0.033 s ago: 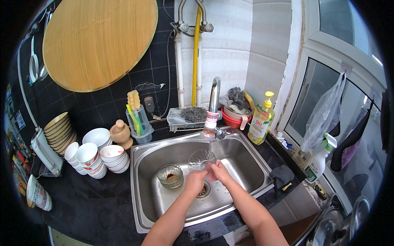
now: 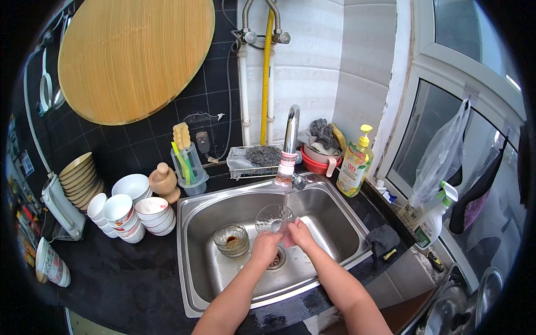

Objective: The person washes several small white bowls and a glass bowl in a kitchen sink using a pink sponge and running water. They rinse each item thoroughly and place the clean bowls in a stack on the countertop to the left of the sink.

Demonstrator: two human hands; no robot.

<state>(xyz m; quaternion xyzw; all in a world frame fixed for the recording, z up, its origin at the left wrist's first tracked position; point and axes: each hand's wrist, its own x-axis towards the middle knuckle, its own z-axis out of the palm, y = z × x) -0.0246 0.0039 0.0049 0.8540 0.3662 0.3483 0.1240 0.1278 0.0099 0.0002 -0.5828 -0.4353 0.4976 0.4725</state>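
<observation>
Under the running faucet (image 2: 286, 167), a clear glass bowl (image 2: 270, 214) is tilted up over the sink (image 2: 329, 223). My left hand (image 2: 266, 246) is closed on the bowl's near rim. Against the bowl's right side, my right hand (image 2: 302, 233) is closed on a thin pink piece (image 2: 287, 240) that looks like a cloth; the fingers partly hide it. More clear glass bowls (image 2: 231, 240), seemingly stacked, stand at the left of the basin with brown residue inside. The drain (image 2: 277, 258) shows just below my hands.
Stacked white bowls (image 2: 118, 209), tan bowls (image 2: 81, 181) and a wooden mortar (image 2: 164, 182) stand on the left counter. Behind the sink are a wire rack (image 2: 254, 162) and a red basin (image 2: 319, 161). A yellow soap bottle (image 2: 355, 164) and spray bottle (image 2: 435, 218) stand right.
</observation>
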